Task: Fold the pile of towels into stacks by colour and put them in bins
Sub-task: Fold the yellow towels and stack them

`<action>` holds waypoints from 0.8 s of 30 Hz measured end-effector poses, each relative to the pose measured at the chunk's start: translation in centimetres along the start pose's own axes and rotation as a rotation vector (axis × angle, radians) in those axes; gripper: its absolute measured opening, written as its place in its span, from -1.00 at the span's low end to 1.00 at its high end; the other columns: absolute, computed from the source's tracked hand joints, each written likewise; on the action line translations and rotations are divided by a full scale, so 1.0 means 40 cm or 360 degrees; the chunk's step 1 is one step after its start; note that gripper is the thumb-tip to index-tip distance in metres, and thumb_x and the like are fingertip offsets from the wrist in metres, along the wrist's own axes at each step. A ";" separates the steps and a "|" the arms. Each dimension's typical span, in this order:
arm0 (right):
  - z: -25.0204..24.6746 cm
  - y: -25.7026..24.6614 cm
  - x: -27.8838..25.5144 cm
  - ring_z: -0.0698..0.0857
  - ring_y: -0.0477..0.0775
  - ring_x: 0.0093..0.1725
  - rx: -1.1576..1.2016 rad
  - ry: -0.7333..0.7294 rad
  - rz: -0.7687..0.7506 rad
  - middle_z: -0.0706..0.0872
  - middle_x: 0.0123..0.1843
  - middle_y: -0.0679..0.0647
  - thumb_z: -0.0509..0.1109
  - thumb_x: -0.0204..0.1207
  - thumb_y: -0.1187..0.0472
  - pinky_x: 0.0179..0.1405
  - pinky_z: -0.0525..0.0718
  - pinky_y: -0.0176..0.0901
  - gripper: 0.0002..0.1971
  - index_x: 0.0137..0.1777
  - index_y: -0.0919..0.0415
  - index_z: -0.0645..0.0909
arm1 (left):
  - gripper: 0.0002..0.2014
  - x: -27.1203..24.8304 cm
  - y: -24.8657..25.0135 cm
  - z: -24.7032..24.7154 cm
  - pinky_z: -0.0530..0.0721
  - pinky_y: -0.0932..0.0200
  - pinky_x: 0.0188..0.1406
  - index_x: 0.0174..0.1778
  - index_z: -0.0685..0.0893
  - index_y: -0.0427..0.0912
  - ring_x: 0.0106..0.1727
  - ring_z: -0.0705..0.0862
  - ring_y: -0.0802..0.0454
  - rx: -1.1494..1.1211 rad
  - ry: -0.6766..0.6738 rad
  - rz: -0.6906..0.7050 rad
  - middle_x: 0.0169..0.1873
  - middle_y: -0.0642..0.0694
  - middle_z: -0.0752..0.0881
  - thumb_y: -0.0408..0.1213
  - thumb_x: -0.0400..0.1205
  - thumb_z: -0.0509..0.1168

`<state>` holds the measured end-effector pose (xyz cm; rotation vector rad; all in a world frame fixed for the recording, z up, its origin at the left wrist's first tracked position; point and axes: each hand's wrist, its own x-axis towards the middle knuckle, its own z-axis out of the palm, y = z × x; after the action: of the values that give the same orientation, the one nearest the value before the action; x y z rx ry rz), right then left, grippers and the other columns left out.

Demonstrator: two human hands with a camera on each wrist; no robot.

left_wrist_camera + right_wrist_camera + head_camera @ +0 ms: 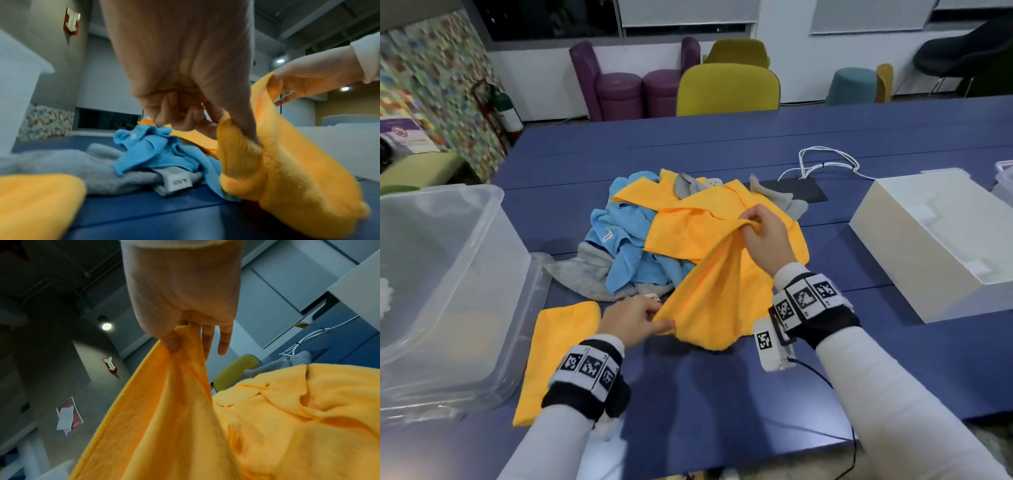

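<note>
An orange towel point(709, 301) hangs stretched between my two hands over the blue table point(722, 394). My right hand point(760, 233) pinches its upper edge above the pile; thumb and forefinger clamp the cloth point(179, 340) in the right wrist view. My left hand point(640, 318) pinches the lower corner point(236, 138) near the table. Behind lies a jumbled pile: more orange towels point(688, 205), blue towels point(626, 246) and grey towels point(589, 274). One folded orange towel point(558, 356) lies flat at the front left.
A clear plastic bin point(438, 281) stands at the left edge. A white box point(935, 240) sits at the right, another clear tub point(1005, 178) behind it. White cables point(825, 164) and a dark pad point(791, 192) lie behind the pile. Chairs stand beyond the table.
</note>
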<state>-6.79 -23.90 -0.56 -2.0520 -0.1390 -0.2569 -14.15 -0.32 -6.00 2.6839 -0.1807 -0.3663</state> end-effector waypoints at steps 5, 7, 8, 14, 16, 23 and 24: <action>-0.076 -0.052 0.030 0.48 -0.33 -0.41 0.0417 0.0506 -0.0025 0.52 -0.31 -0.10 0.20 0.54 0.46 -0.39 0.46 -0.52 -0.84 -0.13 0.20 0.51 | -0.52 0.007 0.081 -0.039 0.15 0.27 -0.53 -0.53 0.19 -0.08 -0.59 0.20 0.18 -0.1186 0.0453 0.0222 -0.62 0.05 0.21 -0.04 0.65 0.22; -0.091 -0.060 0.044 0.52 -0.26 -0.32 0.0431 0.0565 -0.0008 0.54 -0.31 -0.10 0.22 0.55 0.42 -0.31 0.52 -0.50 -0.81 -0.20 0.13 0.50 | -0.54 0.022 0.107 -0.077 0.12 0.24 -0.56 -0.51 0.18 -0.09 -0.57 0.19 0.09 -0.1337 0.0693 0.0156 -0.60 -0.07 0.19 -0.19 0.72 0.14; -0.092 -0.062 0.048 0.52 -0.23 -0.30 0.0413 0.0569 -0.0004 0.54 -0.31 -0.09 0.22 0.56 0.40 -0.30 0.52 -0.53 -0.82 -0.20 0.13 0.49 | -0.54 0.029 0.117 -0.088 0.13 0.23 -0.57 -0.51 0.18 -0.09 -0.57 0.19 0.07 -0.1368 0.0758 0.0139 -0.59 -0.08 0.20 -0.19 0.72 0.14; -0.075 0.017 0.053 0.46 -0.08 -0.34 0.0180 0.0449 0.0135 0.54 -0.28 0.05 0.28 0.58 0.20 -0.33 0.44 -0.24 -0.88 -0.16 0.20 0.53 | -0.50 0.025 0.105 -0.086 0.61 0.03 -0.30 -0.28 0.62 -0.29 -0.33 0.67 -0.03 -0.1255 0.0107 0.0059 -0.40 -0.12 0.70 0.14 0.34 0.51; -0.072 0.048 0.048 0.45 -0.12 -0.37 0.0038 0.0360 0.0219 0.52 -0.31 -0.04 0.29 0.58 0.18 -0.36 0.41 -0.21 -0.85 -0.20 0.21 0.53 | -0.70 0.019 0.074 -0.069 0.63 0.16 -0.18 -0.15 0.66 0.00 -0.13 0.73 0.03 -0.0657 -0.0256 -0.0026 -0.24 0.08 0.74 -0.03 0.33 0.58; -0.167 0.011 0.120 0.43 -0.09 -0.33 0.0254 0.0733 0.0282 0.43 -0.36 0.00 0.31 0.58 0.21 -0.27 0.46 -0.16 -0.77 -0.28 0.29 0.44 | -0.80 0.048 -0.014 -0.180 0.46 0.13 -0.37 -0.48 0.59 -0.09 -0.30 0.62 -0.07 -0.0285 0.0692 -0.0010 -0.50 0.01 0.60 -0.34 0.48 0.30; -0.186 -0.017 0.127 0.39 -0.14 -0.38 0.0304 0.0778 0.0255 0.36 -0.40 -0.04 0.31 0.58 0.21 -0.34 0.42 -0.27 -0.72 -0.34 0.24 0.37 | -0.88 0.042 -0.002 -0.218 0.49 0.19 -0.36 -0.39 0.66 -0.11 -0.35 0.61 0.10 -0.0476 0.0856 0.0140 -0.51 0.11 0.64 -0.32 0.44 0.27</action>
<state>-2.90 -30.19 4.65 -1.7457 0.2900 -0.6107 -10.07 2.86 1.21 2.3662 -0.0726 0.3334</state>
